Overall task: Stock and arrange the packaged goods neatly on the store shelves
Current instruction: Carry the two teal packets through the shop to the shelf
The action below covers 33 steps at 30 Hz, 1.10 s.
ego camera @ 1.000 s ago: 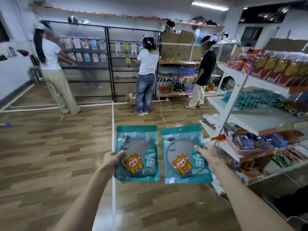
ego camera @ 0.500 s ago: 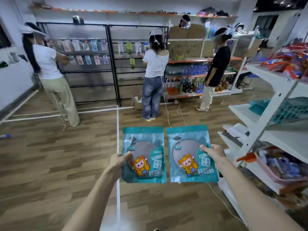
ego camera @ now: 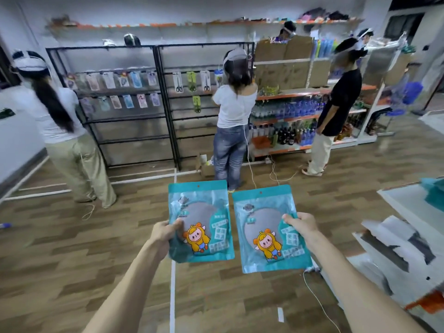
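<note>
I hold two flat teal packets side by side in front of me, each with a grey round window and a yellow cartoon figure. My left hand (ego camera: 165, 230) pinches the left packet (ego camera: 200, 221) at its left edge, thumb on the front. The right packet (ego camera: 269, 229) is pinched at its right edge by my right hand (ego camera: 301, 223). Both packets face me upright above the wooden floor. Straight ahead stands a black wire rack (ego camera: 134, 104) with small hanging packets and scissors.
Three people stand at the far shelving: one at the left (ego camera: 62, 126), one in the middle (ego camera: 233, 116), one at the right (ego camera: 336, 109). A white shelf unit (ego camera: 408, 212) fills the right edge. A white cable (ego camera: 319, 301) trails on the floor; a cardboard box (ego camera: 204, 164) sits by the rack.
The view has swung left, away from the stocked white shelves, toward the black rack. Both packets stay pinched in my hands, held in front of me.
</note>
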Available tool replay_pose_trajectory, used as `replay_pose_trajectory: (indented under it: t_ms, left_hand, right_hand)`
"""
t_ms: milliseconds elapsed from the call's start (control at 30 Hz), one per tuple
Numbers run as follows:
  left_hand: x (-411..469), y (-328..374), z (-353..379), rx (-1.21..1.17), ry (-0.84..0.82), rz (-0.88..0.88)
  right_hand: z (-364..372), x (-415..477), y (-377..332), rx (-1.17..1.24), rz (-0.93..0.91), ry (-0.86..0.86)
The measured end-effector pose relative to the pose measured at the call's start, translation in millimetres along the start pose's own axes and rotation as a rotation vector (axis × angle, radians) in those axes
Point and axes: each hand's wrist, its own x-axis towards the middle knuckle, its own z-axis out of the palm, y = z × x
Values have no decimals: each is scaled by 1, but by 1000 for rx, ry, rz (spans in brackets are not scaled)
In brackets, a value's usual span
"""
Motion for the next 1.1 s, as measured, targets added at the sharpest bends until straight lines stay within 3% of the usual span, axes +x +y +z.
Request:
replay_pose_trajectory:
  t_ms: [500, 800, 1100]
  left_hand:
    - [316, 169, 222, 20, -271, -28]
    - [432, 253, 405, 115, -459, -8]
    - [489, 304, 636, 278, -752, 10]
  right_hand:
    - [-5, 317, -73, 102, 101, 230]
    - [-91, 432, -96, 271, 149, 510]
    - [-191, 516, -101, 313, 139, 795]
